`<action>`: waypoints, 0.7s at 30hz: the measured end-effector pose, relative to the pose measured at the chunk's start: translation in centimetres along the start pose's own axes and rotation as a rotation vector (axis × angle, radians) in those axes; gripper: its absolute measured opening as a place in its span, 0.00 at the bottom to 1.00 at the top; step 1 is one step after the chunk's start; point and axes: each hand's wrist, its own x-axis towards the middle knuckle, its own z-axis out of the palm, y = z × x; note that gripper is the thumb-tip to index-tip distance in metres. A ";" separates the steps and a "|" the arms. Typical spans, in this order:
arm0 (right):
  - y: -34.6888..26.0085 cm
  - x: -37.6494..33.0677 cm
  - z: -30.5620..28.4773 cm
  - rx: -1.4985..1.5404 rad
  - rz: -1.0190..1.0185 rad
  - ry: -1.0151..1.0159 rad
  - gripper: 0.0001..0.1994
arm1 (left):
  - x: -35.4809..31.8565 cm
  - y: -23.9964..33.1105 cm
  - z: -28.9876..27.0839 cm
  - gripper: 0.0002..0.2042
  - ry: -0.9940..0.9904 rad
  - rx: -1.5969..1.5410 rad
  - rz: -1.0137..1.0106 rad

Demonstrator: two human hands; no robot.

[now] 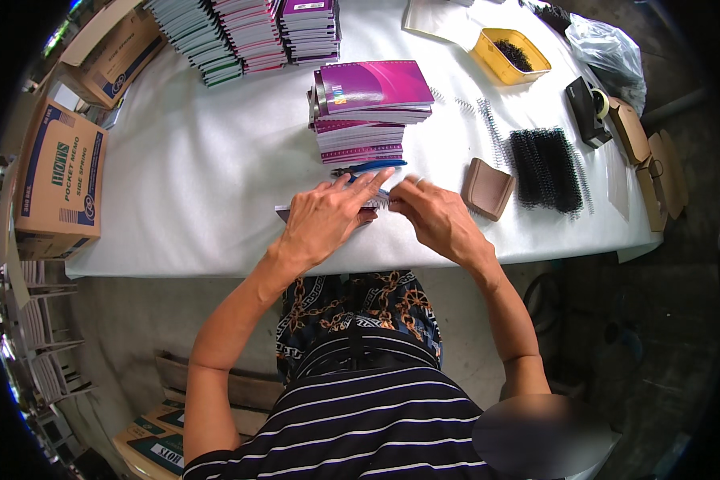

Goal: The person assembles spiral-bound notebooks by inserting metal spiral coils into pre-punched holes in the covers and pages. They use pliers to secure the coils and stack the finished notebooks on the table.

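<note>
Close to the table's near edge, my left hand (322, 218) presses on a small memo pad (283, 212) and grips it, covering most of it. My right hand (440, 216) is closed in a pinch at the end of a spiral wire (382, 200) along the pad's edge; its fingertips hide the exact grip. Just beyond my hands lie pliers with blue handles (384, 165). Behind them rises a stack of purple-covered memo pads (374, 86). A brown curved block (488, 190) lies to the right of my right hand.
A heap of black spiral wires (546, 172) sits right of the block. Farther back are a yellow tub (492, 68) of small black pieces and a black tape dispenser (586, 114). Stacked pads (240, 36) stand at the far left; a cardboard box (60, 180) stands left.
</note>
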 end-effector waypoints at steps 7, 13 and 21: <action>-1.2 -0.5 0.2 -0.016 0.036 -0.164 0.07 | -0.7 0.2 -0.5 0.25 -0.179 -0.051 0.028; 5.5 -2.8 -6.2 -0.219 0.170 -0.084 0.25 | -1.6 0.6 -1.7 0.23 -0.357 -0.123 0.020; 9.2 -2.9 -7.8 -0.144 0.200 -0.189 0.27 | -2.4 0.4 -0.8 0.30 -0.210 -0.046 0.248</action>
